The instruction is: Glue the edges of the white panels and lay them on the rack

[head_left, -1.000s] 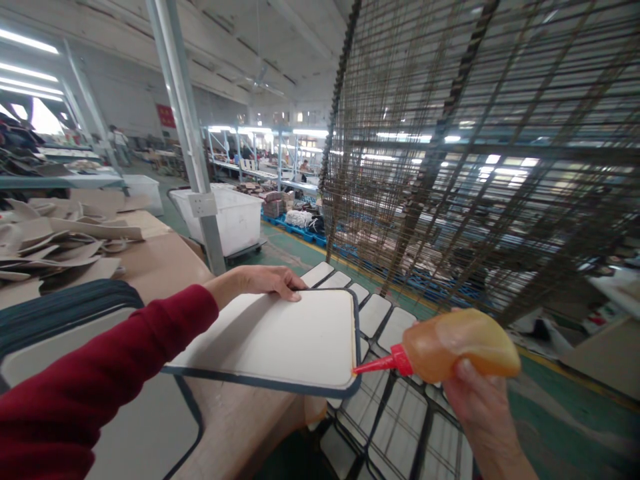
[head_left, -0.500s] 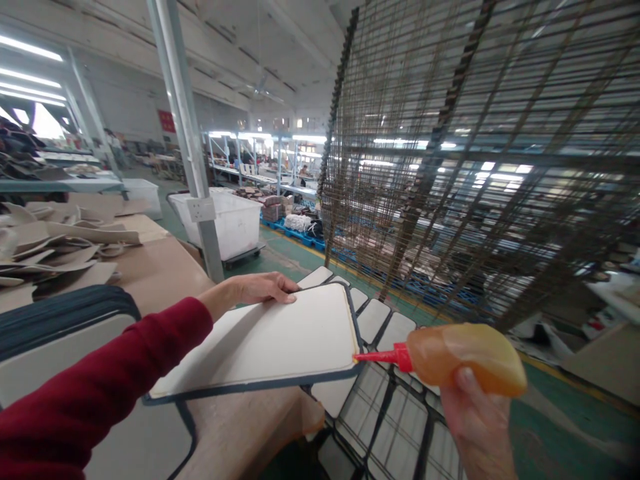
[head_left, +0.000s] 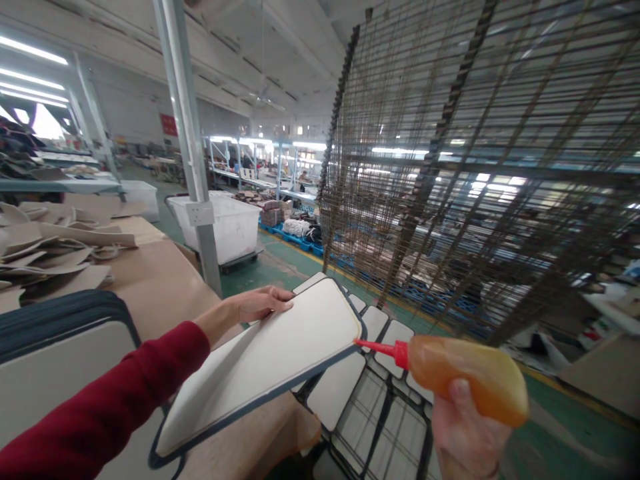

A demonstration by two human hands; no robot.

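My left hand grips the far edge of a white panel with a dark blue border, thumb on its face and fingers underneath. The panel is tilted above the bench. A squeeze bottle of amber glue is in my right hand, lying nearly level. Its red nozzle tip meets the panel's near right corner, by the seam between white face and border. A thin yellowish glue line runs along the panel's right edge. At the left stands a stack of similar blue-edged panels.
Beige cut pieces lie on the brown bench. Several white panels rest on a wire rack below, beside a tall upright wire rack. A metal post and white bin stand beyond.
The panel has turned, its right end swinging up and its left end dropping nearer me. The nozzle tip has shifted slightly upward, staying at the corner, and the bottle has tilted.
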